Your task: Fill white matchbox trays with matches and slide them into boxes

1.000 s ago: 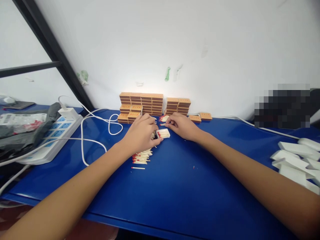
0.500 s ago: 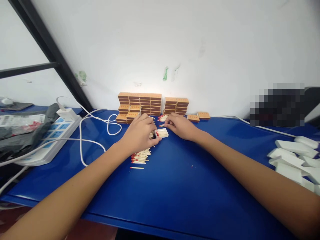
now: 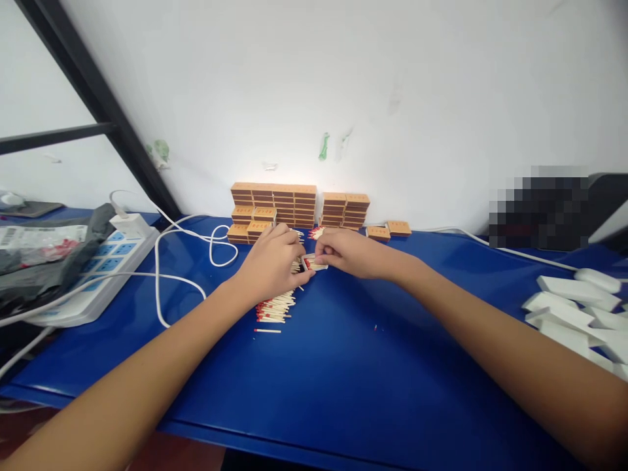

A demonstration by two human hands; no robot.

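Note:
My left hand is closed on one end of a small white matchbox tray, its thumb along the near side. Red-headed matches lie in the tray. Over its right part, my right hand is closed in a pinch on a match, its fingertips down at the tray and mostly hiding it. A heap of loose matches spreads below and behind my left hand, with a single match lying just in front. Behind my right hand is another small pile of matches.
Stacked matchboxes stand against the wall, with a shorter stack and two single boxes to the right. White trays are heaped at far right. A power strip and white cables lie left.
My right hand has moved slightly left and toward me, bringing the pinched match from behind the tray onto it. My left hand and the tray have stayed put.

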